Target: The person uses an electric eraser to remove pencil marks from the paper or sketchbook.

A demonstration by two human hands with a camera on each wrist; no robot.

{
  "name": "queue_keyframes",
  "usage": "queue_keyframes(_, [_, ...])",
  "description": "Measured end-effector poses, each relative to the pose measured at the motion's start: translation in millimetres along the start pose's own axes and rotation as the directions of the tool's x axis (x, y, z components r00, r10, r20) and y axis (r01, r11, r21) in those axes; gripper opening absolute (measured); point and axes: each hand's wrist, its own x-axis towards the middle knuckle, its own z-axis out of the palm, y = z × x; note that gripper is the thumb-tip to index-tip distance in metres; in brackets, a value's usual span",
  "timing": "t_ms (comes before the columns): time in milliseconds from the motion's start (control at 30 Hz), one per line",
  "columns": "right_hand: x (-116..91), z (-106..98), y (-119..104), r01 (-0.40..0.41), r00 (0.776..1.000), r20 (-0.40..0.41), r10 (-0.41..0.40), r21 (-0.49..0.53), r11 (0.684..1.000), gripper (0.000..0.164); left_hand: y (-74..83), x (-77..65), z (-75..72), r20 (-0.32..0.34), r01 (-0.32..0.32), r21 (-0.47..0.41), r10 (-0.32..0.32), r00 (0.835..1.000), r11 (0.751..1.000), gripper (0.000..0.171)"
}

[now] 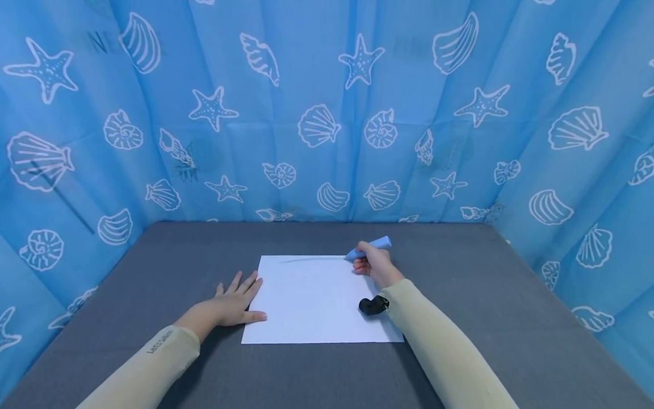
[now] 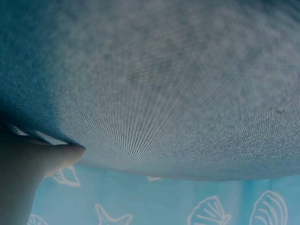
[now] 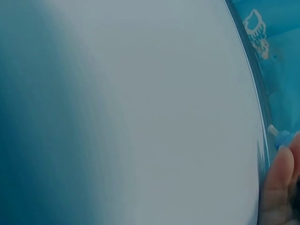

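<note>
Your right hand (image 1: 377, 266) pinched one blue marker (image 1: 380, 243), tip down, apparently for marking; one white sheet (image 1: 306, 301) lay below and left of that grip (one faint line (image 1: 309, 259) stretched left of the tip). Farther left, your left hand (image 1: 229, 307), fingers spread apart, rested on the sheet's edge, presumably to steady it.

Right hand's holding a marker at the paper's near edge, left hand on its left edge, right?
Near is wrong: in the head view, the right hand holds the marker at the far edge of the paper, left hand on its left edge.
</note>
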Motion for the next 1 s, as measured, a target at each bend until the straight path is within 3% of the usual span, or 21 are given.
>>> queue_keyframes(800, [0.6, 2.0, 0.2, -0.013, 0.999, -0.042, 0.012, -0.015, 1.000, 0.017, 2.1, -1.8, -2.6, 0.003, -0.016, -0.010, 0.016, 1.000, 1.000, 0.098])
queue_keyframes(1000, [2.1, -0.5, -0.8, -0.017, 1.000, 0.000, 0.017, -0.033, 0.999, 0.017, 2.9, -2.2, -2.7, 0.002, -0.015, -0.014, 0.015, 1.000, 1.000, 0.098])
